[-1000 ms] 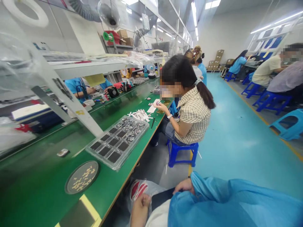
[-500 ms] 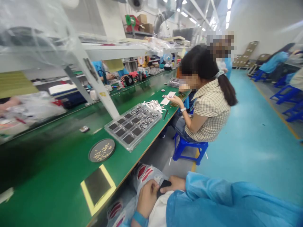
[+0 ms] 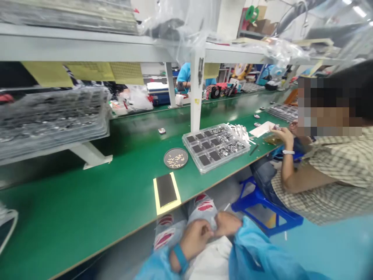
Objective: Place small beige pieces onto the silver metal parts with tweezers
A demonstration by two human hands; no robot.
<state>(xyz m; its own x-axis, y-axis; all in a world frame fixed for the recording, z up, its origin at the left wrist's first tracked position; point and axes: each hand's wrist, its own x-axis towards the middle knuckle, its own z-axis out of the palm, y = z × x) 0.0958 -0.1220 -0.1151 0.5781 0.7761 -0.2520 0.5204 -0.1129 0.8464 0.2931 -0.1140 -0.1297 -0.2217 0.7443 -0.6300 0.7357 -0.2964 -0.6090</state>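
My left hand (image 3: 196, 238), with a blue band at the wrist, is over my lap with its fingers curled in a pinch. My right hand (image 3: 227, 224) meets it there, fingers bent and partly hidden. Anything held between them is too small or covered to make out. In front of my knees, a black pad on a yellow sheet (image 3: 155, 196) lies at the bench edge. Behind it is a round dark dish (image 3: 166, 160) with small pale pieces. To its right sits a clear compartment tray (image 3: 201, 168) holding black squares and small metallic parts.
A co-worker in a checked shirt (image 3: 309, 194) sits at the right on a blue stool (image 3: 259, 206), handling a small part. White strips (image 3: 240, 133) lie beyond the tray. A shelf post (image 3: 196, 97) rises from the green bench (image 3: 122, 194). Stacked trays (image 3: 52, 120) stand at left.
My view has swung left, bringing the stacked trays into sight. The black item seen between my hands earlier no longer shows. My hands stay together over my lap.
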